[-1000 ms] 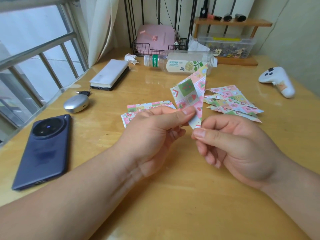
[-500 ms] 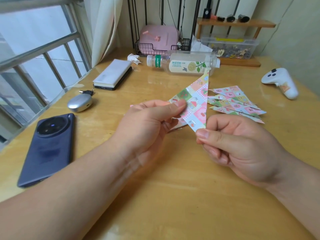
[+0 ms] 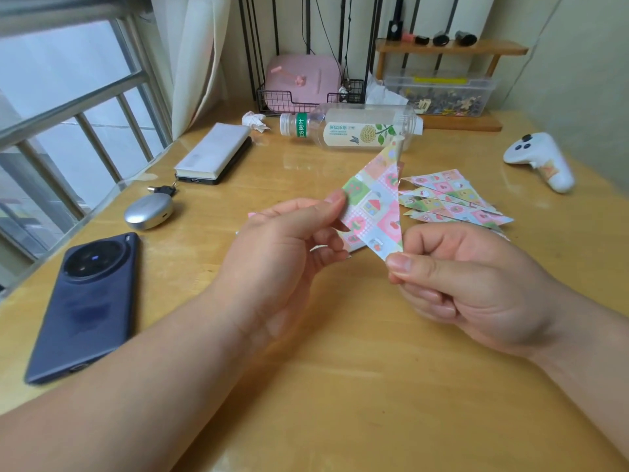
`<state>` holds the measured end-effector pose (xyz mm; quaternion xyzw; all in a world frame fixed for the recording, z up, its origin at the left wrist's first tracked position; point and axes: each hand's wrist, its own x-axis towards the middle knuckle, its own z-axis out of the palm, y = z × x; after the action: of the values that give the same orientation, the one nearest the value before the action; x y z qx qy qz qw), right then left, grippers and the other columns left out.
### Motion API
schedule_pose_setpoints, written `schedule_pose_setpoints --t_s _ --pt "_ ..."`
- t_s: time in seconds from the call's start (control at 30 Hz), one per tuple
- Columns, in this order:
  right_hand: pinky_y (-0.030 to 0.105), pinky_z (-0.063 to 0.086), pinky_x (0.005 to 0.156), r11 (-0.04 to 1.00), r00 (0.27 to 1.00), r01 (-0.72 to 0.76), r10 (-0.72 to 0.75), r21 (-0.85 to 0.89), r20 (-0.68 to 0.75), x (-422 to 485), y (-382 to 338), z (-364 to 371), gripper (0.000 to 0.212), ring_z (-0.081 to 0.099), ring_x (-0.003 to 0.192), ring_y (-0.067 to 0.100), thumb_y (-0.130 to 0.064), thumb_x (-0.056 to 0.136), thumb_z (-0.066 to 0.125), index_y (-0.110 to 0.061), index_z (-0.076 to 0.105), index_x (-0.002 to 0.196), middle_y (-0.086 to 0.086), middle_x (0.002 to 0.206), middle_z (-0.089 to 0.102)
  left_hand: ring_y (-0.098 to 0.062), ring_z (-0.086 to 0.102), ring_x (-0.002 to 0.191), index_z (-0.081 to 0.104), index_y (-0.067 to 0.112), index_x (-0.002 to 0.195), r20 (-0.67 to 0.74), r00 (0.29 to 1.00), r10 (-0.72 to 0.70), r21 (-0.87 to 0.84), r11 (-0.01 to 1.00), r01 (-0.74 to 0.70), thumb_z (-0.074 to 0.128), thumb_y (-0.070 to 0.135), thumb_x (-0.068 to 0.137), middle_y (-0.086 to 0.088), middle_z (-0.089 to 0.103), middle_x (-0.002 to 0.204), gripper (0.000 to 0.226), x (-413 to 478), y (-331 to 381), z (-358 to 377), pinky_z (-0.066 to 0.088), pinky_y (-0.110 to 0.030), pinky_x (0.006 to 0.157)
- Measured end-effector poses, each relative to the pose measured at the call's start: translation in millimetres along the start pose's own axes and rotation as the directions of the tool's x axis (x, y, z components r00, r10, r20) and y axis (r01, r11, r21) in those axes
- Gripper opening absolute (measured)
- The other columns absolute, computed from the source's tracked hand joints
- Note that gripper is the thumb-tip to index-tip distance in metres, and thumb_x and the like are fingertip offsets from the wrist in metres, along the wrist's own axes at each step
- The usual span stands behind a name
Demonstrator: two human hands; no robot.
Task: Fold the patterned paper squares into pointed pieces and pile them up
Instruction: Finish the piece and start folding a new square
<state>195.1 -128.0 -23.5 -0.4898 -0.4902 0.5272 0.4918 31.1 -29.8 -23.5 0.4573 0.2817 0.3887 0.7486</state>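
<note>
Well, from the head camera I see the left hand (image 3: pixel 282 253) pinching the left corner of the patterned triangle (image 3: pixel 374 206) and the right hand (image 3: pixel 476 287) pinching its lower tip, above the table (image 3: pixel 340 386) beside the pile of pointed pieces (image 3: pixel 452 199). Behind, a clear bin (image 3: pixel 442 93) holds small dark bits; a wire basket (image 3: pixel 282 100) holds a pink case (image 3: pixel 303 80).

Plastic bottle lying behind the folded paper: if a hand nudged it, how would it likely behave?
The plastic bottle lies on its side on the table, so it would probably roll rather than slide. It looks clear and mostly empty, so it is likely light and easily shoved. Its glossy wall may be slippery.
</note>
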Motion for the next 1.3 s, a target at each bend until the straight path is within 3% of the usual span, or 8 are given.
schedule_pose_setpoints --t_s 0.13,0.23,0.4,0.7,0.77,0.87,1.03,1.3 --pt "0.02 0.027 0.042 0.989 0.988 -0.097 0.11 -0.113 0.108 -6 -2 -13 0.024 0.031 0.042 0.015 -0.022 0.082 0.075 -0.013 0.06 0.065 0.005 0.05 0.037 -0.029 0.062 0.069 0.067 0.007 0.07 0.034 0.999 0.041 0.057 0.997 -0.043 0.073 0.025 0.079 -0.018 0.062 0.073 0.021 3 3 -7 0.057 -0.041 0.073" --pt "0.019 0.029 0.041 0.976 0.982 -0.13 0.152 -0.175 0.116 -8 -6 -18 0.029 0.034 0.042 0.016 -0.021 0.085 0.075 -0.017 0.058 0.061 0.006 0.052 0.039 -0.035 0.063 0.077 0.07 -0.009 0.092 0.172 0.985 -0.015 0.129 0.992 -0.007 0.073 0.035 0.082 -0.029 0.067 0.09 0.046 0 4 -7 0.06 -0.04 0.067" --pt "0.02 0.036 0.038 0.971 0.986 -0.125 0.144 -0.202 0.085 -10 -11 -21 0.02 0.045 0.044 0.016 -0.023 0.082 0.067 -0.017 0.062 0.064 0.009 0.057 0.051 -0.021 0.061 0.048 0.068 -0.006 0.076 0.211 0.973 -0.097 0.259 0.965 0.04 0.072 0.022 0.079 -0.015 0.067 0.067 0.028 -6 1 -2 0.056 -0.03 0.049" --pt "0.021 0.031 0.035 0.997 0.979 -0.042 0.029 -0.062 -0.199 -5 -9 -27 0.021 0.042 0.047 0.018 -0.018 0.077 0.078 -0.009 0.06 0.069 0.009 0.059 0.049 -0.022 0.047 0.043 0.066 0.009 0.062 0.146 0.987 -0.062 0.357 0.934 0.006 0.078 0.037 0.071 -0.012 0.056 0.056 0.032 -6 -2 -4 0.044 -0.027 0.044" --pt "0.021 0.031 0.035 1.0 0.968 -0.005 0.001 -0.014 -0.25 -4 -9 -26 0.015 0.042 0.047 0.017 -0.02 0.075 0.07 -0.008 0.061 0.071 0.01 0.06 0.051 -0.021 0.046 0.043 0.068 0.0 0.067 0.185 0.98 -0.066 0.348 0.937 -0.003 0.084 0.033 0.075 -0.012 0.056 0.057 0.037 -5 -2 -5 0.043 -0.026 0.044" --pt "0.021 0.032 0.035 0.999 0.967 0.034 -0.029 0.018 -0.254 -4 -9 -25 0.013 0.044 0.047 0.017 -0.017 0.074 0.071 -0.009 0.062 0.071 0.011 0.061 0.052 -0.021 0.045 0.042 0.062 -0.016 0.082 0.208 0.977 -0.047 0.348 0.937 -0.03 0.077 0.035 0.077 -0.012 0.056 0.055 0.053 -5 -4 -7 0.042 -0.026 0.043" --pt "0.018 0.032 0.034 0.996 0.976 0.091 -0.087 0.01 -0.2 -8 -15 -22 0.011 0.044 0.045 0.017 -0.021 0.069 0.071 -0.014 0.064 0.064 0.012 0.058 0.053 -0.02 0.03 0.039 0.059 0.015 0.05 0.229 0.973 -0.001 0.379 0.921 -0.089 0.08 0.036 0.077 -0.006 0.041 0.042 0.04 -6 -4 -6 0.025 -0.028 0.045" --pt "0.026 0.035 0.036 0.979 0.967 0.155 -0.123 0.131 -0.223 -7 -15 -9 0.013 0.047 0.046 0.021 -0.023 0.068 0.068 -0.011 0.065 0.066 0.014 0.06 0.055 -0.017 0.029 0.03 0.057 0.015 0.049 0.273 0.96 0.068 0.327 0.932 -0.159 0.074 0.044 0.072 -0.003 0.039 0.033 0.041 -8 -5 -6 0.025 -0.023 0.041"
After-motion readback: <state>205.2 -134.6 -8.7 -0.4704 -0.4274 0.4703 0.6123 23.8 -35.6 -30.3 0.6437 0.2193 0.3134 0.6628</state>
